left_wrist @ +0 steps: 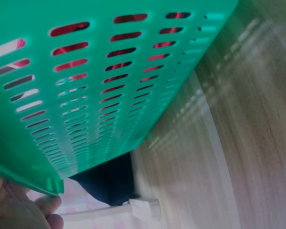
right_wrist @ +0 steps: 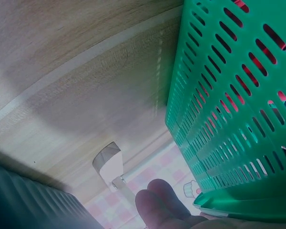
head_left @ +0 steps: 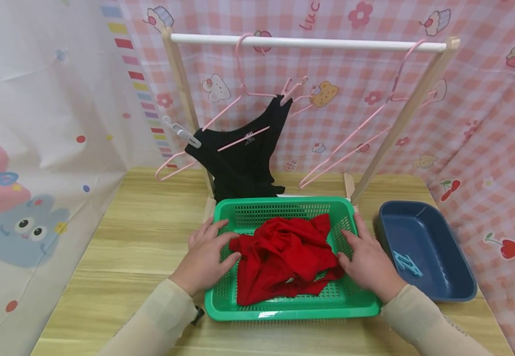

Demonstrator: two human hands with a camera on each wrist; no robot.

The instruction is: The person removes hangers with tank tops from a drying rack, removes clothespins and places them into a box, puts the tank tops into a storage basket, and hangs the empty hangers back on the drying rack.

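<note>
Green basket (head_left: 317, 312): gripped by both hands (head_left: 206, 257) (head_left: 368, 262) at left and right rims, presumably for balance, with red clothing (head_left: 284, 252) heaped inside.

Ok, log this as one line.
left hand: at left rim of green basket; right hand: at right rim; red cloth: in basket; black top: on pink hanger; blue clips: in navy bin

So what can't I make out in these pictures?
Red cloth, head view: its own folds hide its full shape.
Print on the black top, head view: too small to read.
Left hand, left wrist view: the picture's lower-left edges cut it off.
Inside of the blue basin, right wrist view: hidden by its ribbed outer wall.
</note>
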